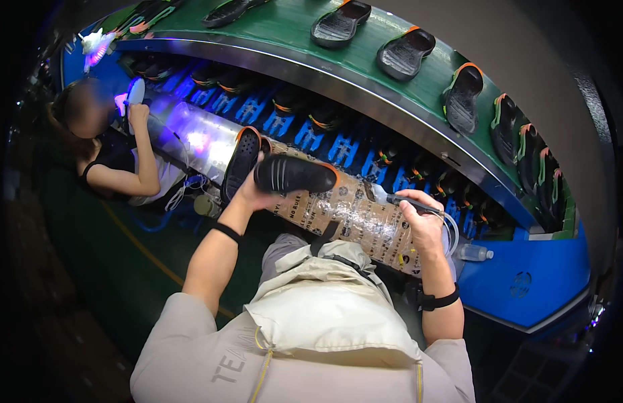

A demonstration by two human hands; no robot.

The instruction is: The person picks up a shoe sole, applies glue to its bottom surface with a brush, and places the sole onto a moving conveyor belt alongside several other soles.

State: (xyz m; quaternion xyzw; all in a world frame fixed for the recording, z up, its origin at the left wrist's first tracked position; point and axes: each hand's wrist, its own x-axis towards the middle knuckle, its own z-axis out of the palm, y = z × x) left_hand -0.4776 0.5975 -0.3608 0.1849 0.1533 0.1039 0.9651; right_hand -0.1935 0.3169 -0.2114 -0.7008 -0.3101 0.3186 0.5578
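My left hand (254,193) grips a black clog (294,174) with grooves along its side and an orange edge at its right end. Behind that hand, a second black clog (243,158) with round holes and orange trim leans over the bench. On the right, my right hand (424,221) is closed round a dark-handled brush (398,199) with pale bristles. A clear tube (454,232) runs from the brush handle and curves down past my wrist. The bristles are a short way right of the held clog, apart from it.
The bench (365,221) is wrapped in printed brown film. Beyond it, blue holders (278,121) carry more clogs under a green conveyor (278,27) with black shoe pieces. A co-worker (123,148) sits at the left. A clear bottle (474,252) lies near my right wrist.
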